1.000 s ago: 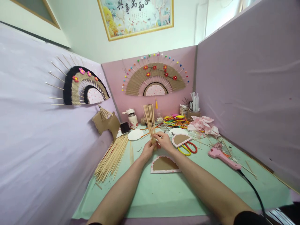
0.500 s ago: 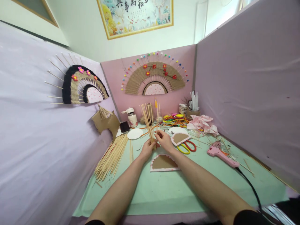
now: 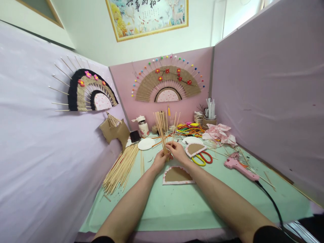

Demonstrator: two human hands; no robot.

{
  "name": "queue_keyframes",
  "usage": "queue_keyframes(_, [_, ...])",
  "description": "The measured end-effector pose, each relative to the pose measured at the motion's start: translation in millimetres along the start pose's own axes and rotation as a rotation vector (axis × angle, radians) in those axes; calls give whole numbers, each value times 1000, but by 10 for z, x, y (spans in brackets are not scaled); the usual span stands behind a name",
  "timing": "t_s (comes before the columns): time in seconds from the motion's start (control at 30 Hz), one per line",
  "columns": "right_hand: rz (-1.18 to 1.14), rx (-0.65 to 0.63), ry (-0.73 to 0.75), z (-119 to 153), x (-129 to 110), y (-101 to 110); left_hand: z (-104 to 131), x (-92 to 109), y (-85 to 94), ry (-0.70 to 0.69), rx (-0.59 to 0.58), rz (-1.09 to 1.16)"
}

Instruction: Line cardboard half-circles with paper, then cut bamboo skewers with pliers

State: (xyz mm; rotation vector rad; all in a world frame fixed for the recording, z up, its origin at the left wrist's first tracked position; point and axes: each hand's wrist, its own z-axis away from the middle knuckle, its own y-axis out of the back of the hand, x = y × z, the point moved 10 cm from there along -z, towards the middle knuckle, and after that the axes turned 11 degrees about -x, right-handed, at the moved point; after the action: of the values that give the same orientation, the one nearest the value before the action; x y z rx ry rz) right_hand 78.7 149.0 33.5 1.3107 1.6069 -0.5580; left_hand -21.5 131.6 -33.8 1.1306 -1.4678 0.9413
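Note:
A bunch of thin bamboo sticks (image 3: 160,130) stands nearly upright in my left hand (image 3: 161,160), whose fingers are wrapped round their lower ends. My right hand (image 3: 176,150) is closed against the right side of the bunch, pinching a couple of sticks (image 3: 176,128) that lean apart from the others. Its fingertips lie close to my left fingers, and the lowest stick ends are partly hidden. Just below the hands lies a half-round cardboard piece (image 3: 178,175) with a pink-and-white fabric edge. Right of my right hand, a similar half-round piece (image 3: 194,149) overlaps scissors (image 3: 202,158) with red and yellow handles.
A large pile of bamboo sticks (image 3: 121,168) lies at the left. On the right rests a pink glue gun (image 3: 240,168) with a black cord. White ovals (image 3: 146,144), coloured cords (image 3: 182,129) and crumpled pink fabric (image 3: 219,134) lie farther back. Two decorated fans (image 3: 167,82) hang on the partitions.
The sticks at my right fingers have spread and tilted farther right, away from the main bunch. My left hand keeps its hold, and the view has shifted slightly.

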Motion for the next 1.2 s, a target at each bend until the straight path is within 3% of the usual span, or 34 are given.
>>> queue_keyframes(0.37, [192, 55, 81, 35, -140, 24, 1, -9, -30, 6, 4, 94])
queue_keyframes(0.6, [221, 50, 107, 26, -173, 6, 17, -7, 17, 5, 68, 29])
queue_keyframes(1.2, [-18, 34, -34, 33, -57, 22, 30, 77, -239, 10, -59, 243])
